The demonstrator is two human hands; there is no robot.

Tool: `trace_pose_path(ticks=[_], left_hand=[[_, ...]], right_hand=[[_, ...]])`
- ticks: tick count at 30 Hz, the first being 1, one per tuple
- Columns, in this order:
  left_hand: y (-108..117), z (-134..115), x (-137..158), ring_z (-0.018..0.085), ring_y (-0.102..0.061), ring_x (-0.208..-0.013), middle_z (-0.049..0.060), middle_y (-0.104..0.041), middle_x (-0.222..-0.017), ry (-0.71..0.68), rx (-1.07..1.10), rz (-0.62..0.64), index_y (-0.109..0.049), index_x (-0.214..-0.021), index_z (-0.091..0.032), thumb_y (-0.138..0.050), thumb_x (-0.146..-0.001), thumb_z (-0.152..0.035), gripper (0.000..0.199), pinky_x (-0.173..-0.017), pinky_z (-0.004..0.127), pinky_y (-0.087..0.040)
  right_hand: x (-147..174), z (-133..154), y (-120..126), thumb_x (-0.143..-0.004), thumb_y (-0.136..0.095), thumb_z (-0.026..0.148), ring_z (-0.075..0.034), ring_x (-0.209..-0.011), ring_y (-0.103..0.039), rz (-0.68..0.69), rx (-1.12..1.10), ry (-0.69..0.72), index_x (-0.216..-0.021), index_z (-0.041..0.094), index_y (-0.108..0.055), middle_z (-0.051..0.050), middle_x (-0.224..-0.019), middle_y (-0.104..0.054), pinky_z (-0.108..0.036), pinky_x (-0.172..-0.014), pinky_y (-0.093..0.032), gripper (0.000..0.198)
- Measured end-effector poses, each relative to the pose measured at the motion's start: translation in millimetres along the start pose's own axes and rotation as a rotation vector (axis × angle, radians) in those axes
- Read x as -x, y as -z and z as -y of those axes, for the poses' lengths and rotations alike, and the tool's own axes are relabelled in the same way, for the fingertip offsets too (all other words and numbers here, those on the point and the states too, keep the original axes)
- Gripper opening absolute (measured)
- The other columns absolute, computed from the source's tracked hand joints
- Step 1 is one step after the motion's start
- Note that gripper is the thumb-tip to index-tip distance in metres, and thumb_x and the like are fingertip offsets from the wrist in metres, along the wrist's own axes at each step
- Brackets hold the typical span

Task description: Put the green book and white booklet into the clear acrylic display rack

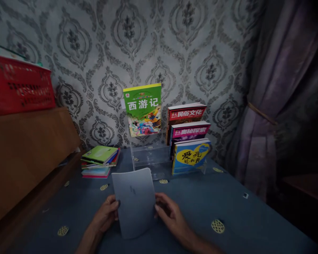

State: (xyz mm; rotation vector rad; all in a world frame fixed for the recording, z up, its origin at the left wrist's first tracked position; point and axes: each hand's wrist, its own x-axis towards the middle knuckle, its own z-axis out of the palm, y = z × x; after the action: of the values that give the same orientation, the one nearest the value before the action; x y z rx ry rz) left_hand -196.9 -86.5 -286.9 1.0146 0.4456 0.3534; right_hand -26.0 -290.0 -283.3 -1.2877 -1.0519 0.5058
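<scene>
Between my two hands stands a thin grey booklet (134,203) with rounded corners and a small dark mark on its cover, tilted slightly. My left hand (106,213) pinches its left edge, thumb at the front. My right hand (172,215) grips its right edge with thumb and fingers. Behind it is a clear stepped display rack (148,155). A green book (143,111) stands on its top step at the left. On the right side stand a red book (187,114), a purple book (190,132) and a blue-and-yellow book (191,157), one per step.
A pile of books and booklets (100,157) lies on the dark blue tablecloth (190,201) left of the rack. Farther left, a red basket (21,84) sits on a brown box (29,151). Patterned wallpaper rises behind, and a tied curtain (265,106) hangs at the right.
</scene>
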Motion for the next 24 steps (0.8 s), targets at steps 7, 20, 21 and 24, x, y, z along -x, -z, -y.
trace_pose_path(ticks=[7,20,21,24], left_hand=[[-13.2,-5.9,5.1,0.005,-0.041,-0.040,-0.007,-0.048,-0.045,-0.019,-0.051,0.070,-0.060,-0.067,-0.015,-0.094,-0.037,-0.054,0.060,-0.041,0.018,-0.025],[-8.6,-4.1,9.0,0.006,-0.041,-0.041,-0.004,-0.053,-0.047,-0.010,-0.052,0.119,-0.063,-0.058,-0.014,-0.094,-0.037,-0.047,0.049,-0.043,0.018,-0.028],[-8.0,-3.3,8.4,0.005,-0.041,-0.041,-0.004,-0.054,-0.047,-0.007,-0.052,0.120,-0.063,-0.058,-0.014,-0.094,-0.037,-0.046,0.048,-0.043,0.017,-0.028],[-3.9,-0.2,6.8,0.007,-0.045,-0.044,-0.002,-0.057,-0.051,0.027,-0.031,0.094,-0.065,-0.060,-0.014,-0.093,-0.037,-0.035,0.042,-0.044,0.018,-0.029]], right_hand=[[2.0,-1.1,1.4,-0.088,-0.057,0.056,-0.018,-0.071,-0.063,-0.021,0.042,-0.012,-0.108,0.022,-0.067,-0.007,-0.091,-0.068,-0.031,-0.066,-0.056,0.041],[5.2,0.4,1.1,-0.091,-0.055,0.052,-0.017,-0.066,-0.062,-0.019,0.132,0.038,-0.107,0.024,-0.066,-0.004,-0.081,-0.066,-0.029,-0.066,-0.055,0.034],[5.5,1.0,1.2,-0.091,-0.054,0.051,-0.017,-0.066,-0.062,-0.013,0.135,0.040,-0.107,0.023,-0.066,-0.004,-0.082,-0.066,-0.029,-0.067,-0.055,0.034],[6.5,1.6,1.7,-0.092,-0.053,0.050,-0.017,-0.068,-0.063,0.003,0.133,0.048,-0.107,0.023,-0.065,-0.005,-0.084,-0.067,-0.029,-0.068,-0.055,0.033]])
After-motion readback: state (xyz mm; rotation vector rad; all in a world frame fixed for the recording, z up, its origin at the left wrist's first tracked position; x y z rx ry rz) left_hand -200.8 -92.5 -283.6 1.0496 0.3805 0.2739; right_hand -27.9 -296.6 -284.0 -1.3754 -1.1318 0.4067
